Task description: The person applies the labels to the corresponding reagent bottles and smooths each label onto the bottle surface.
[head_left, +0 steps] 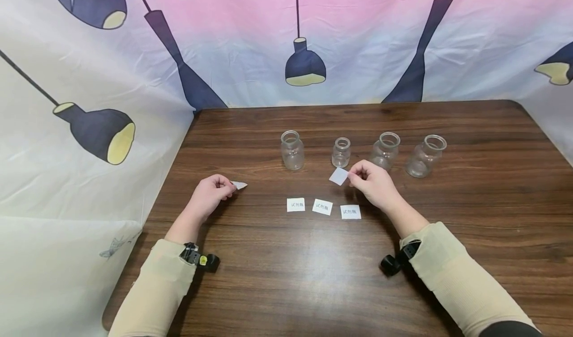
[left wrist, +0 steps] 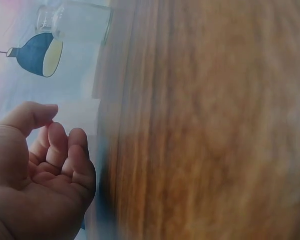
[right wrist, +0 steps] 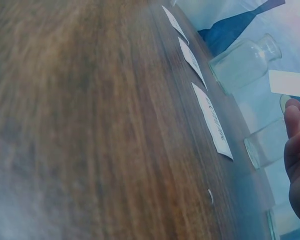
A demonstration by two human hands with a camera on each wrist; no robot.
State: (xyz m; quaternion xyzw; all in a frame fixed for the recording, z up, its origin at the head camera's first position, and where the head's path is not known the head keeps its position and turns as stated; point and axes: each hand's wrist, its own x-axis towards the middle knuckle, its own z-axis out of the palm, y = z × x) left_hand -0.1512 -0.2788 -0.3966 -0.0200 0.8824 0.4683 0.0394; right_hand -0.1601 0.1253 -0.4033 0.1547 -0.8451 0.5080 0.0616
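Brown wooden table [head_left: 268, 282] with dark streaks, big pink, blue and white cloth [head_left: 250, 38] behind it, dark blue lamps [head_left: 306, 65] drawn on it, maybe a small butterfly [head_left: 112, 247] low on the left

The jars [head_left: 293, 157] are glass, the cards [head_left: 295, 205] paper, the table [head_left: 286, 282] glossy wood.

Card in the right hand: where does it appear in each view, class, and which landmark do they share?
Head: the card, right of centre, just below the smallest jar.
Left wrist: not in it.
Right wrist: card, right edge, upper half.
Shared landmark: brown table.
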